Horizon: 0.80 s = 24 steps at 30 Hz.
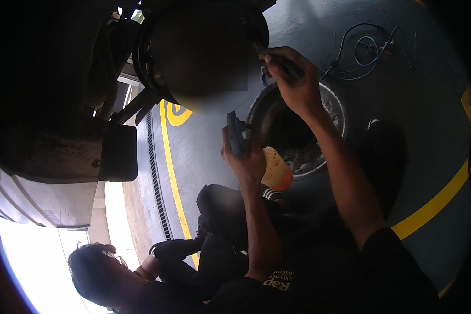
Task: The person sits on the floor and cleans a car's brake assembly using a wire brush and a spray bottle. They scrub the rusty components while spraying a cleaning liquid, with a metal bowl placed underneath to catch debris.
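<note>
My left hand (248, 165) is closed around a dark grey blocky object (238, 137), its narrow end pointing up; its exact kind is unclear. Higher up and to the right, my right hand (301, 89) grips a dark-handled tool (290, 67). The tool's front end reaches the right edge of a round dark wheel assembly (141, 52) under the vehicle; most of that assembly's face is blurred. Below my right hand, a round metal basin (340, 107) stands on the floor. Beside my left wrist is a pale yellow container with an orange end (277, 170).
A coiled cable or hose (369, 52) lies on the grey floor at the upper right. Vehicle bodywork (42, 193) and a dark flap (119, 152) hang at left. Another person (97, 275) crouches at lower left. A floor drain grate (157, 183) runs beside a yellow line (172, 178).
</note>
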Each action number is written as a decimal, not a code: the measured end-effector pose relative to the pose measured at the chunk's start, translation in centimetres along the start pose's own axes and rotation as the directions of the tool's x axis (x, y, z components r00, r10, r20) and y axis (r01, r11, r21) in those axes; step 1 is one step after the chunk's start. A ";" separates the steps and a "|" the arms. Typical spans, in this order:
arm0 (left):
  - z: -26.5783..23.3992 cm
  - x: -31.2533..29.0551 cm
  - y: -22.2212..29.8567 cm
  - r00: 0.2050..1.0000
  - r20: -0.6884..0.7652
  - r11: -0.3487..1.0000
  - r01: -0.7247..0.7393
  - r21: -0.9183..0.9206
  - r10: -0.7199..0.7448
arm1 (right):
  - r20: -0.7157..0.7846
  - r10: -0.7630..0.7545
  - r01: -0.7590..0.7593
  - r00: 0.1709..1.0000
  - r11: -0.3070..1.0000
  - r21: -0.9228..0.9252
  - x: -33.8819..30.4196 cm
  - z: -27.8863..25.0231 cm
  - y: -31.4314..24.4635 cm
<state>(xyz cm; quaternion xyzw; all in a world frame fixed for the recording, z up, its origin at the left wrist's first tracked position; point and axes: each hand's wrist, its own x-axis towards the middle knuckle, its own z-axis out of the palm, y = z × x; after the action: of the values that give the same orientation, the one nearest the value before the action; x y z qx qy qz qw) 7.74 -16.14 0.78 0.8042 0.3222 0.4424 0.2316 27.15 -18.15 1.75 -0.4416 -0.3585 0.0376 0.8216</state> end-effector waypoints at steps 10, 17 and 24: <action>-4.5 3.8 -4.2 0.997 -0.074 0.999 0.001 -0.055 -0.005 | -0.038 0.044 -0.054 0.998 0.953 -0.297 -8.0 -6.0 -6.0; -6.0 7.7 -5.7 0.997 -0.070 0.998 0.033 -0.055 -0.037 | 0.133 0.134 -0.073 0.982 0.918 -0.389 -11.6 -3.3 -5.7; -6.4 7.4 -6.3 0.999 0.008 0.991 0.051 -0.127 -0.051 | 0.356 0.007 0.197 0.935 0.822 -0.534 -11.4 0.7 -6.8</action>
<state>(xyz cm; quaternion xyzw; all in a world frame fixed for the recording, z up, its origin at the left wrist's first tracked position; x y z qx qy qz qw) 3.25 -5.87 4.02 0.7804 0.3135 0.4540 0.2942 16.56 -26.11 0.78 -0.6313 -0.5125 -0.0349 0.5811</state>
